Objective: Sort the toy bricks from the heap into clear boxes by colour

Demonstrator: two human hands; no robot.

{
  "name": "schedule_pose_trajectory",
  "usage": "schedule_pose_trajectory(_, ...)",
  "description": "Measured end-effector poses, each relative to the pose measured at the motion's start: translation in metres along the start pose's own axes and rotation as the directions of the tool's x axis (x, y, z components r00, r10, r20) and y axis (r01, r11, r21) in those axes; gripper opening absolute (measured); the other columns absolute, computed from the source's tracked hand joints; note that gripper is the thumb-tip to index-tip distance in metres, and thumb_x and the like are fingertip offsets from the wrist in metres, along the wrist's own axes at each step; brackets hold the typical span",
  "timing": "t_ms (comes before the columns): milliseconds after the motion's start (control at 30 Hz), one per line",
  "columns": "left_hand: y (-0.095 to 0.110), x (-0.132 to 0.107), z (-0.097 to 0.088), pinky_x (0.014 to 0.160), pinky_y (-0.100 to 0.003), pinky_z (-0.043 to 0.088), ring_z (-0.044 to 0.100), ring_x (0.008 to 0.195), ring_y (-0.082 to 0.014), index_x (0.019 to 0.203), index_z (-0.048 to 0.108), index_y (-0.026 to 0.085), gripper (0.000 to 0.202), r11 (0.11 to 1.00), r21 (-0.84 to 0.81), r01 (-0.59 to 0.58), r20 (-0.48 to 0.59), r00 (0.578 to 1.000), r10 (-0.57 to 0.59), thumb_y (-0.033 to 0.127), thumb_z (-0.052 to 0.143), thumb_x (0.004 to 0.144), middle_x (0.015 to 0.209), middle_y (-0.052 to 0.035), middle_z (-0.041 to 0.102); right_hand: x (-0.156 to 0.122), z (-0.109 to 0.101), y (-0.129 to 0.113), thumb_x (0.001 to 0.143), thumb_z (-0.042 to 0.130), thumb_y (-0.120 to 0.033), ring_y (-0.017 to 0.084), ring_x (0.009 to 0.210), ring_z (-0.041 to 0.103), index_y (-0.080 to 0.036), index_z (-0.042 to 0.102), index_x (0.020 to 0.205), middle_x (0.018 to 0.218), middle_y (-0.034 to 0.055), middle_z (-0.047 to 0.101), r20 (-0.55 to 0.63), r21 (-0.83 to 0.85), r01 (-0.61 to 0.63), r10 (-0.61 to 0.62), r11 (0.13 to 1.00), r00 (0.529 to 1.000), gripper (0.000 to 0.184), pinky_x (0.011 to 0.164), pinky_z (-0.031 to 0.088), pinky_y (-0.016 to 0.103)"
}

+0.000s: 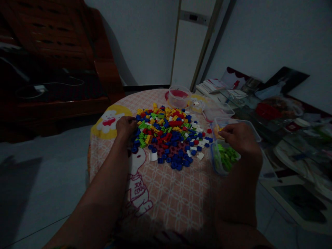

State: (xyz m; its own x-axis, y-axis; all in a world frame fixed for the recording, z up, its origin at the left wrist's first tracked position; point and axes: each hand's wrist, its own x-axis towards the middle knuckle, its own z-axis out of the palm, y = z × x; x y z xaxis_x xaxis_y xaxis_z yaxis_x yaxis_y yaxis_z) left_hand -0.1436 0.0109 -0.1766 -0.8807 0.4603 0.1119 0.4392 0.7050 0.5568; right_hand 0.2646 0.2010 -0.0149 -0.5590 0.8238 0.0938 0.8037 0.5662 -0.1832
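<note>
Plastic toy bricks, mixed in colour, lie heaped on the tablecloth in the head view; at nine o'clock the left hand rests curled at the edge, grip undeterminable. At three o'clock the right hand apparently pinches a yellow brick above a clear box. Placing it appears in hand; the next move calls for parting the fingertips, clear of the green bricks at four o'clock.

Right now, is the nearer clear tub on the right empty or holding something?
Holding something: green pieces show inside the clear tub, near the right hand. How full it is, I cannot tell.
</note>
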Motion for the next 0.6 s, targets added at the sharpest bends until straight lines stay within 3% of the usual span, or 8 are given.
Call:
schedule_pose_trajectory(133,0.002,0.0,-0.002,0.102,-0.041,0.058,0.076,0.12,-0.0361,0.125,0.087,0.02,0.047,1.0,0.0,0.001,0.012,1.0,-0.001,0.033,0.062,0.087,0.125,-0.0133,0.085,0.009,0.026,-0.039,0.094,0.069,-0.021,0.02,0.084,0.077,-0.021,0.09,0.092,0.087,0.0078,0.085,0.086,-0.003,0.205,-0.204,0.979,0.975,0.021,0.076,0.049,0.028)
schedule_pose_trajectory(233,0.005,-0.001,-0.004,0.101,-0.039,0.058,0.075,0.12,-0.0351,0.124,0.087,0.019,0.048,1.0,0.005,0.01,0.006,1.0,-0.01,0.034,0.061,0.087,0.125,-0.0135,0.084,0.015,0.05,-0.065,0.095,0.069,-0.018,0.023,0.099,0.08,-0.021,0.091,0.098,0.102,0.01,0.088,0.182,-0.045,0.289,-0.277,0.956,0.944,0.022,0.084,0.052,0.028)
schedule_pose_trajectory(400,0.006,-0.004,-0.004,0.1,-0.038,0.057,0.076,0.116,-0.034,0.124,0.087,0.019,0.049,0.999,-0.037,0.025,0.012,1.0,-0.025,0.034,0.061,0.085,0.12,-0.0128,0.085,0.022,0.085,-0.092,0.097,0.068,-0.017,0.028,0.115,0.081,-0.018,0.089,0.111,0.114,0.0166,0.087,0.318,-0.142,0.295,-0.238,0.945,0.917,0.024,0.089,0.056,0.03)
schedule_pose_trajectory(600,0.004,-0.004,-0.002,0.104,-0.041,0.057,0.075,0.12,-0.0351,0.127,0.086,0.019,0.049,0.998,-0.053,0.015,0.002,1.0,-0.014,0.034,0.061,0.087,0.125,-0.0137,0.083,0.025,0.111,-0.105,0.101,0.072,-0.029,0.033,0.13,0.077,-0.014,0.082,0.128,0.132,0.0241,0.082,0.326,-0.181,0.265,-0.197,0.947,0.925,0.032,0.097,0.058,0.032)
